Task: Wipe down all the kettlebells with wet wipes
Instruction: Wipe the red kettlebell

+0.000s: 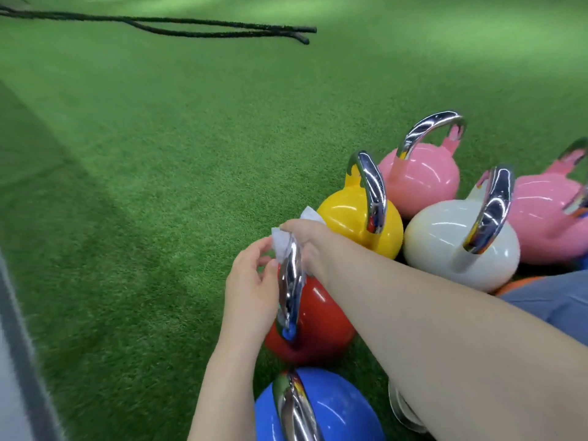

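Green artificial turf (pixel 159 154) covered the floor, black ropes (pixel 191 27) lay far off, and a grey strip (pixel 19 329) edged its left side.

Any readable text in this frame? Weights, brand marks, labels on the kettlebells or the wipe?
None readable.
red kettlebell, yellow kettlebell, white kettlebell, blue kettlebell, both pink kettlebells: no weight numbers or brand marks on the visible faces.
wet wipe, held at the red kettlebell's chrome handle: plain white, no print.
green turf and black ropes: no signs or markings.
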Demonstrator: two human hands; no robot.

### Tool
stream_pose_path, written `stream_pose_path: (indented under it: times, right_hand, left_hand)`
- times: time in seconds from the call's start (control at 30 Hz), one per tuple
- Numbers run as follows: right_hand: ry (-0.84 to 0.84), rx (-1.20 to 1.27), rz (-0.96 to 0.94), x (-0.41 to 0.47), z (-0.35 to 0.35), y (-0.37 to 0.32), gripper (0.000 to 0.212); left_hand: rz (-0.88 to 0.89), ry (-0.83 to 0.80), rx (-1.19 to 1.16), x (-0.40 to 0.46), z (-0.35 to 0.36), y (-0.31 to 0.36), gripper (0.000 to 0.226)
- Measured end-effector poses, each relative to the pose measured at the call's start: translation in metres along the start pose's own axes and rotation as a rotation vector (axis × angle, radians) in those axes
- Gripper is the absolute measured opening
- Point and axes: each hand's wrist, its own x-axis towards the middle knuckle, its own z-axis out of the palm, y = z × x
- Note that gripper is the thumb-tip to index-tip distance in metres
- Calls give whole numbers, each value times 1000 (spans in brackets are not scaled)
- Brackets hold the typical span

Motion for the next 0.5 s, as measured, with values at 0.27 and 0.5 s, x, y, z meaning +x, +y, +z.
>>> stream_pose_path:
  times: [0.27,0.5]
  right_hand:
    - [-1,150,46,-1,-7,-10,28]
    - [242,370,-122,-8,5,22,16]
  left_hand:
    - [-242,-65,226,10,39,26,29]
    - [-127,-62,200,4,33,20,33]
